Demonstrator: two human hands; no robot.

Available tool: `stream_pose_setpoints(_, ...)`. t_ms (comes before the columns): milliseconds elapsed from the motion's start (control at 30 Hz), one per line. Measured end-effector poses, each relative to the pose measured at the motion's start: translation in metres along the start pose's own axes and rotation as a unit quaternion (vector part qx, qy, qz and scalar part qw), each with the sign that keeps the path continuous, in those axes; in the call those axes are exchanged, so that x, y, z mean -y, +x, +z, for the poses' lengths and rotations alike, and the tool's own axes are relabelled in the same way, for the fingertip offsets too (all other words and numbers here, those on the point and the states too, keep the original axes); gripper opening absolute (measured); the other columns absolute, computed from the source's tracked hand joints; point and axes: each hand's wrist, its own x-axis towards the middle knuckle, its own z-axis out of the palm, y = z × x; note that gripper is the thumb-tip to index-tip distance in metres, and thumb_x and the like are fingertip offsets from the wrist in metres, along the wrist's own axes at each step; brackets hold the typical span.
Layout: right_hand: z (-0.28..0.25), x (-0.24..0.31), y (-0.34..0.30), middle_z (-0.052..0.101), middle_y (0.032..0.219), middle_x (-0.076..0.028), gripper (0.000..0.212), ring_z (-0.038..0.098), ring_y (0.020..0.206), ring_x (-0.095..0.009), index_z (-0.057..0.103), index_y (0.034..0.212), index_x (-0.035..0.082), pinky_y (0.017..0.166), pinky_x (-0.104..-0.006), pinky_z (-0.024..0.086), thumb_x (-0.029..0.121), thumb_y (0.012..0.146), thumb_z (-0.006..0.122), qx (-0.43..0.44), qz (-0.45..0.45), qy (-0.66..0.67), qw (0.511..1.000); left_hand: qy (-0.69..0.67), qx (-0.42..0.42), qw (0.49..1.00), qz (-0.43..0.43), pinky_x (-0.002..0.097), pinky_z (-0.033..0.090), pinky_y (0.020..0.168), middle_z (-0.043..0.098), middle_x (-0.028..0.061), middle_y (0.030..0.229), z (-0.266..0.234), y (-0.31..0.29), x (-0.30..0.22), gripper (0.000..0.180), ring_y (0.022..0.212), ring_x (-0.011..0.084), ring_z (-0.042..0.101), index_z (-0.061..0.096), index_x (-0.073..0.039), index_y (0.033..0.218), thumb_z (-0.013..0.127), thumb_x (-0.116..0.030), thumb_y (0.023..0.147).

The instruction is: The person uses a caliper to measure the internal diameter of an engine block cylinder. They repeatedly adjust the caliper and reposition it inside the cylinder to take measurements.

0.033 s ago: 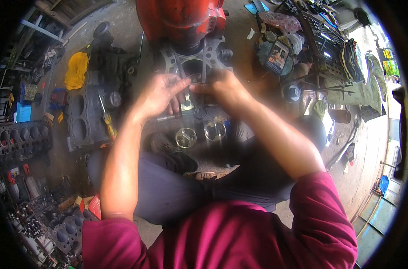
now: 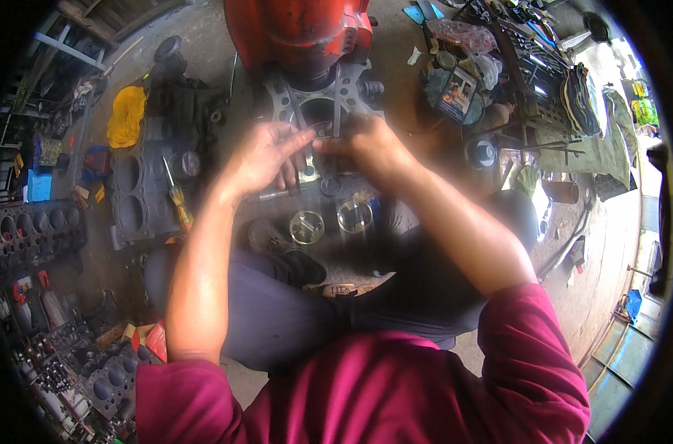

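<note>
My left hand (image 2: 264,155) and my right hand (image 2: 362,142) come together at the near side of a grey metal engine block (image 2: 281,96) with a round bore. Both hands have bent fingers, and the thumbs point toward each other, almost meeting. Whatever they pinch at the bore's near edge is too small and blurred to name. Just below the hands a pale metal part (image 2: 307,176) shows, partly covered by my left fingers. Closer to me, two round pistons, a left piston (image 2: 307,227) and a right piston (image 2: 354,215), lie between my feet.
A large red machine part (image 2: 296,33) stands beyond the block. To the left lie a grey cylinder block (image 2: 131,196), a yellow-handled screwdriver (image 2: 177,201) and a yellow cloth (image 2: 127,117). On the right are a blue-grey can (image 2: 481,154) and a rack of tools (image 2: 536,74).
</note>
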Motion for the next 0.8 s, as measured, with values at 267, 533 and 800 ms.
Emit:
stream_pose_setpoints(267,-0.0022,-0.0024,0.0020,0.071,0.095,-0.015,0.048,0.067,0.078,-0.017,0.060,0.115,-0.013,0.067,-0.0310,0.055,0.009,0.079,0.083,0.019,-0.008,0.025,0.999,-0.014,0.006,1.000,0.000,0.0228,0.045,0.043,0.064,0.0045,0.071,0.0009,0.0002,-0.0001,0.032,0.051,0.0087,0.059,0.065,-0.003,0.095,0.060,-0.034,0.102)
stream_pose_setpoints(533,-0.0019,-0.0017,0.0007,0.071,0.094,-0.014,0.049,0.067,0.077,-0.017,0.060,0.115,-0.013,0.067,-0.0301,0.055,0.009,0.079,0.084,0.006,0.001,0.011,1.000,-0.011,0.005,1.000,0.000,0.0230,0.045,0.043,0.064,0.0047,0.071,0.0017,-0.0008,-0.0013,0.031,0.051,0.0089,0.060,0.064,-0.003,0.095,0.061,-0.033,0.102)
stream_pose_setpoints(800,-0.0011,0.0023,-0.0013,0.071,0.095,-0.015,0.047,0.067,0.079,-0.017,0.060,0.114,-0.013,0.070,-0.0313,0.055,0.009,0.079,0.083,-0.001,-0.005,-0.013,1.000,-0.005,0.003,1.000,0.005,0.0228,0.045,0.043,0.064,0.0050,0.071,0.0019,-0.0014,-0.0026,0.031,0.051,0.0089,0.060,0.064,-0.003,0.094,0.060,-0.033,0.102)
